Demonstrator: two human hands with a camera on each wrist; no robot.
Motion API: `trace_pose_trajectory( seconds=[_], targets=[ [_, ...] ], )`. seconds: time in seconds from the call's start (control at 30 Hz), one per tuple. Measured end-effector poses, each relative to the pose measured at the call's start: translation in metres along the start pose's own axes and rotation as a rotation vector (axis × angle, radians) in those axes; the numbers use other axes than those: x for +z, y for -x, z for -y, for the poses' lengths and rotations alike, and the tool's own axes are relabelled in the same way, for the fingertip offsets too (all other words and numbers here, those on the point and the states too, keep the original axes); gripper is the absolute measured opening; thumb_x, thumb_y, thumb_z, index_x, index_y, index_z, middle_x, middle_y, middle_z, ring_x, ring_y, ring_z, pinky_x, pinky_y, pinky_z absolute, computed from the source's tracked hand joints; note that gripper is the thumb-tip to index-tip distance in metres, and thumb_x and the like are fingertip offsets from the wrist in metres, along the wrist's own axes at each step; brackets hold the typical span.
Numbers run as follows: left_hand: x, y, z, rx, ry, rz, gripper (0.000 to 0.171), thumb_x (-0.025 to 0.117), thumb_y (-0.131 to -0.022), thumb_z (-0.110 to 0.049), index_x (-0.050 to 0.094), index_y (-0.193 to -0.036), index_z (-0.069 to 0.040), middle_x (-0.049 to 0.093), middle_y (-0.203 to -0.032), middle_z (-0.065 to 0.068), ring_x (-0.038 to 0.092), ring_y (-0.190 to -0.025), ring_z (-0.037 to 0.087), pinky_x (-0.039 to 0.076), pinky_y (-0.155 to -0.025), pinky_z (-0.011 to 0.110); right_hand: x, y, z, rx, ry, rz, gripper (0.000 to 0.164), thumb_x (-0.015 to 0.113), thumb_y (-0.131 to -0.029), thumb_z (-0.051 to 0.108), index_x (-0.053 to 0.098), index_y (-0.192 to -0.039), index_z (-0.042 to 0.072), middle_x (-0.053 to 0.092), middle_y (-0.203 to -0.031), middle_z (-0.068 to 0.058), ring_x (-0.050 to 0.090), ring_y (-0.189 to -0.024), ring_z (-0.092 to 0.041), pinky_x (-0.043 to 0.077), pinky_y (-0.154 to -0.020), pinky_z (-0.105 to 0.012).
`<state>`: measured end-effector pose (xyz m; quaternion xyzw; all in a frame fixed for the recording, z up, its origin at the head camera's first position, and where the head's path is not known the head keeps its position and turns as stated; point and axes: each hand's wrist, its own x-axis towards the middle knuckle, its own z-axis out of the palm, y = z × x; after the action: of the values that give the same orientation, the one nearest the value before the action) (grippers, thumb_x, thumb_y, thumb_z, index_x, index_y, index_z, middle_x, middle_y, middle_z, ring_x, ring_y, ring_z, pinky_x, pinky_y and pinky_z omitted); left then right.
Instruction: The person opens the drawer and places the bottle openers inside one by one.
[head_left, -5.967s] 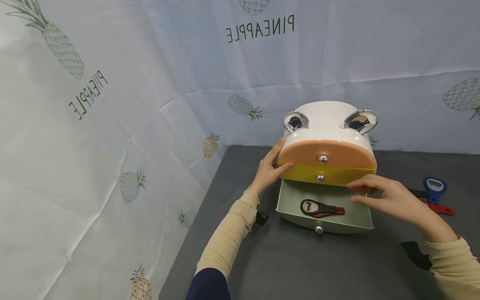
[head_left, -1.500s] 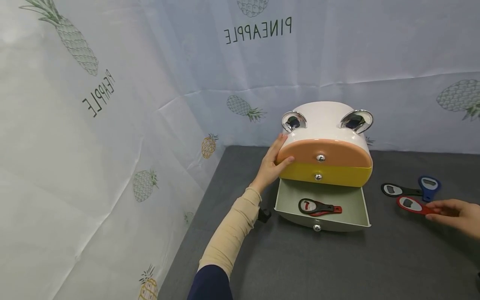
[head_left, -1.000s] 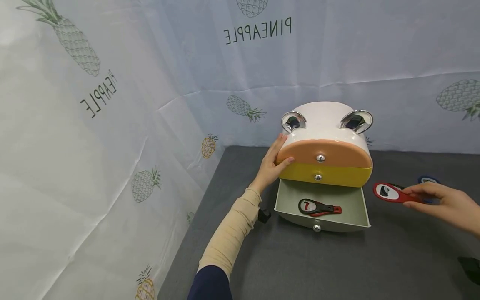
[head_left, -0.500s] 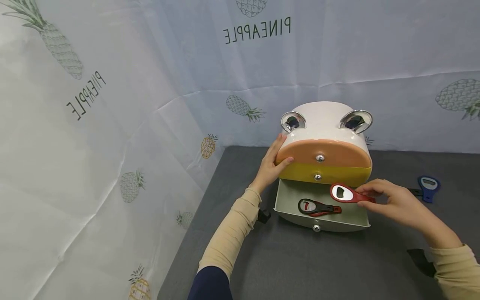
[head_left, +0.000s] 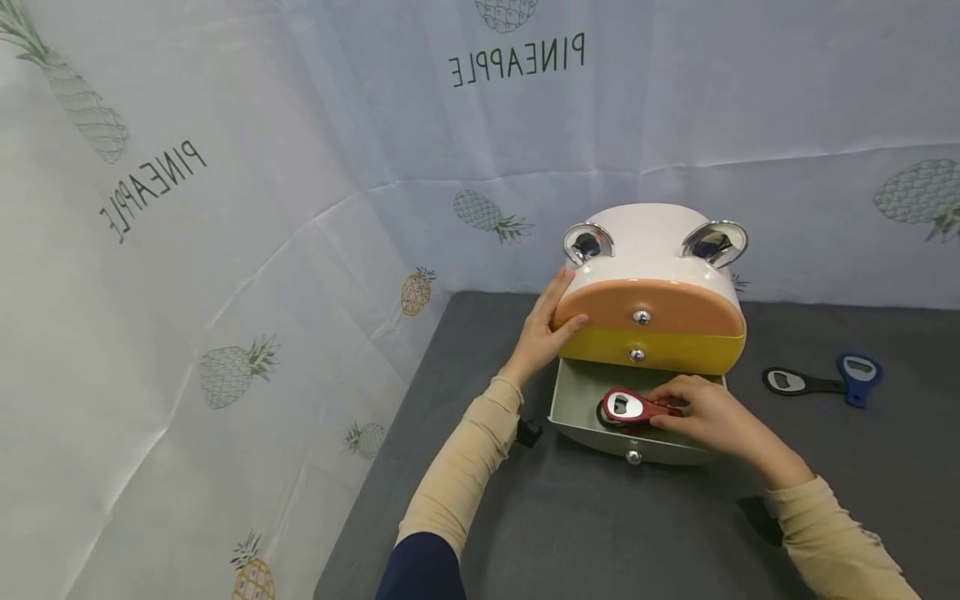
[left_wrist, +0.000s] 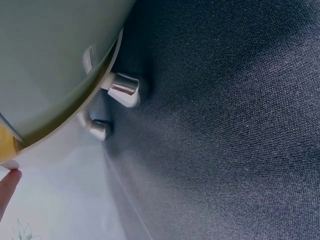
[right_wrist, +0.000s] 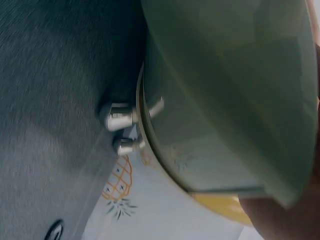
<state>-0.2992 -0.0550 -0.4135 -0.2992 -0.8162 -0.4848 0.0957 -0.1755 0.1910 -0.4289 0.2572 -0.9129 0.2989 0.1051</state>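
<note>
A white storage box (head_left: pixel 652 233) with an orange top drawer, a yellow middle drawer (head_left: pixel 592 346) and a green bottom drawer (head_left: pixel 577 387) stands on the table. The green drawer is pulled out. My right hand (head_left: pixel 705 410) pinches the handle of a red bottle opener (head_left: pixel 624 406) inside it, over a black bottle opener (head_left: pixel 606 421) that is mostly covered. My left hand (head_left: pixel 536 337) rests against the box's left side, thumb on the front. In the left wrist view only a fingertip (left_wrist: pixel 9 184) shows; in the right wrist view the green drawer (right_wrist: pixel 225 90) hides most of the hand.
To the right of the box lie a black bottle opener (head_left: pixel 795 382) and a blue bottle opener (head_left: pixel 858 375), their handles meeting. A pineapple-print sheet (head_left: pixel 360 233) hangs behind and to the left of the grey table (head_left: pixel 585 533). Short metal feet (left_wrist: pixel 122 90) hold the box up.
My right hand took the red bottle opener from the table at right and carried it left into the green drawer, over the openers there. My left hand has stayed on the box.
</note>
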Motion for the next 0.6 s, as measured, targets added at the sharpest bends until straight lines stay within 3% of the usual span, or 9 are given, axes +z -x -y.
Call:
trace_pose_trajectory(
  seconds=[0.2,0.33,0.53,0.6],
  targets=[
    [0.000,0.000,-0.001,0.001,-0.011,0.008,0.068,0.054,-0.088,-0.046,0.022,-0.148,-0.037,0.015,-0.158,-0.004,0.014,-0.145,0.008,0.024,-0.116,0.048,0.010,-0.009,-0.005,0.058,0.027,0.081,0.018,0.076,-0.076,0.019,0.071,-0.091,0.011,0.063,-0.082,0.004,0.050,-0.075,-0.008,0.044,-0.064,-0.026],
    [0.001,0.000,0.000,-0.006,-0.010,0.007,0.068,0.057,-0.089,-0.040,0.022,-0.148,-0.038,0.014,-0.158,-0.008,0.015,-0.145,0.007,0.024,-0.116,0.048,0.017,-0.014,-0.008,0.049,0.027,0.102,0.018,0.076,-0.075,0.018,0.071,-0.089,0.009,0.062,-0.081,0.002,0.052,-0.074,-0.011,0.044,-0.064,-0.028],
    [0.001,0.000,0.002,0.002,-0.013,0.001,0.071,0.050,-0.085,-0.054,0.022,-0.148,-0.038,0.014,-0.158,-0.011,0.015,-0.145,0.007,0.025,-0.116,0.047,0.026,-0.019,-0.011,0.043,0.052,0.147,0.018,0.076,-0.073,0.014,0.070,-0.087,0.006,0.062,-0.077,0.001,0.052,-0.071,-0.011,0.045,-0.062,-0.027],
    [-0.001,0.001,-0.003,-0.005,-0.009,0.002,0.070,0.051,-0.087,-0.052,0.023,-0.148,-0.035,0.014,-0.158,-0.010,0.015,-0.145,0.009,0.024,-0.116,0.047,0.028,-0.019,-0.012,0.029,0.068,0.148,0.017,0.077,-0.072,0.013,0.070,-0.086,0.005,0.061,-0.076,0.002,0.051,-0.070,-0.011,0.044,-0.062,-0.028]
  ],
)
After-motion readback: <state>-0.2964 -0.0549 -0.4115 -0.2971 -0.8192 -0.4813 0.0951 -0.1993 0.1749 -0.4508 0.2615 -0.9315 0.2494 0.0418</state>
